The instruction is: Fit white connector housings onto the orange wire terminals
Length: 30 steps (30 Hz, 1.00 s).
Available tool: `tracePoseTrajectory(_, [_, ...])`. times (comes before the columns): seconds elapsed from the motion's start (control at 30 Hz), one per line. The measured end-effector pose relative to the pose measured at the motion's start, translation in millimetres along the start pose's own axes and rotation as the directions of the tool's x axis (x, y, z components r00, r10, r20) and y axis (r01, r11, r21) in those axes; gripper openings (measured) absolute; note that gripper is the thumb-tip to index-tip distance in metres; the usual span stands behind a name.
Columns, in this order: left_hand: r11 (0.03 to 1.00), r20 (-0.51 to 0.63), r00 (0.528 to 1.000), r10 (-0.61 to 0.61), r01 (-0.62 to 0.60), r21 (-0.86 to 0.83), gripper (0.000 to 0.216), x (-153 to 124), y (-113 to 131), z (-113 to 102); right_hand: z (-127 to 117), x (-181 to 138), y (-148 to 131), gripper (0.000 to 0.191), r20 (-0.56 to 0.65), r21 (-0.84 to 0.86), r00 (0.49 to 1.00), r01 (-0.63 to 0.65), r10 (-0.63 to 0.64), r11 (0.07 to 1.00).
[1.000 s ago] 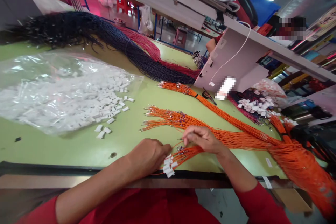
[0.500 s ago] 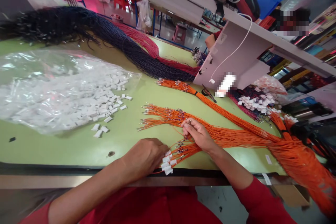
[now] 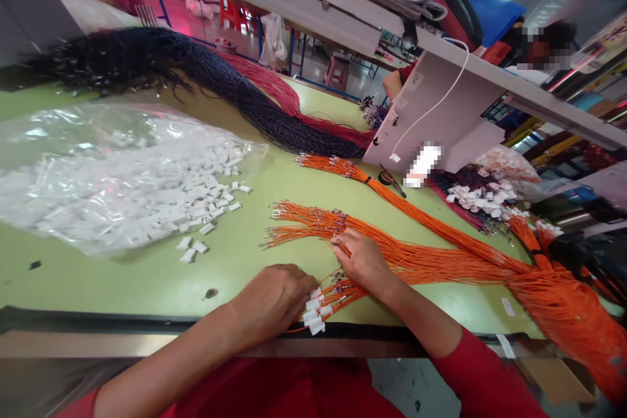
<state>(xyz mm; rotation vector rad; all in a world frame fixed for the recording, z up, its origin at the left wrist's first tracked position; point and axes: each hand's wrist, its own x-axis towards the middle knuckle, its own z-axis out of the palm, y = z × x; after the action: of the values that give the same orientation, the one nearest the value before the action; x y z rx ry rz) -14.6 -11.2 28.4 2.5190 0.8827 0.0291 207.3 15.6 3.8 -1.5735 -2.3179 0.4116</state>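
Observation:
My left hand rests low over the front of the table, fingers curled; whatever they hold is hidden behind its back. Right beside its fingertips lie several white plastic connectors fitted on orange wires. My right hand is closed with its fingertips on the orange wires, at the near side of a loose bundle with metal terminals at its ends. A smaller group of orange wires passes beneath this hand toward the connectors.
Loose white connectors spill from a clear plastic bag at left. Dark blue wires and red wires lie behind. A tied orange bundle runs rightward near scissors. A grey partition stands at back right.
My right hand has turned knuckles-up and its fingertips have come down onto the orange wires. My left hand stays by the connectors. The whole view has shifted slightly.

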Motion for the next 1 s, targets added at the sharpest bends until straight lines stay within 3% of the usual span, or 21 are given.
tracePoseTrajectory(0.3, [1.000,-0.049,0.999,0.008,-0.009,-0.017,0.017,-0.8,-2.7,6.5,-2.6,6.3,-4.7,0.018,0.085,-0.293,0.996,0.047,-0.023,0.955])
tracePoseTrajectory(0.4, [1.000,-0.050,0.999,0.004,-0.004,-0.006,0.016,-1.3,-2.9,7.8,-1.5,4.0,2.0,0.016,0.033,-0.203,0.994,0.111,-0.107,0.973])
tracePoseTrajectory(0.5, [1.000,-0.030,1.000,0.008,-0.008,0.010,0.016,-3.7,-1.8,8.4,-2.9,-2.1,8.6,0.014,-0.057,0.028,0.981,0.185,-0.183,0.982])
tracePoseTrajectory(0.63, [1.000,-0.055,0.998,0.027,-0.027,-0.014,0.021,-7.5,-3.6,11.5,-7.7,-8.6,10.2,0.013,-0.082,0.219,0.981,0.188,-0.174,0.958])
tracePoseTrajectory(0.7, [1.000,-0.117,0.993,0.018,-0.021,-0.021,0.024,-6.4,-7.9,12.7,-7.8,-9.7,9.5,0.013,-0.048,0.309,0.990,0.142,-0.134,0.940])
tracePoseTrajectory(0.8, [0.997,-0.310,0.950,-0.032,0.054,0.061,0.025,1.0,-17.8,10.5,-2.9,-9.3,9.4,0.011,-0.004,0.445,1.000,-0.016,0.020,0.896])
tracePoseTrajectory(0.9, [0.975,-0.449,0.891,-0.063,0.152,0.164,0.035,8.7,-26.2,4.6,1.2,-8.4,9.5,0.018,-0.042,0.378,0.993,-0.087,0.110,0.922])
tracePoseTrajectory(1.0, [0.969,-0.390,0.917,-0.077,0.161,0.187,0.028,7.6,-27.6,0.7,-4.1,-11.0,8.2,0.016,-0.015,0.228,1.000,0.008,-0.005,0.974])
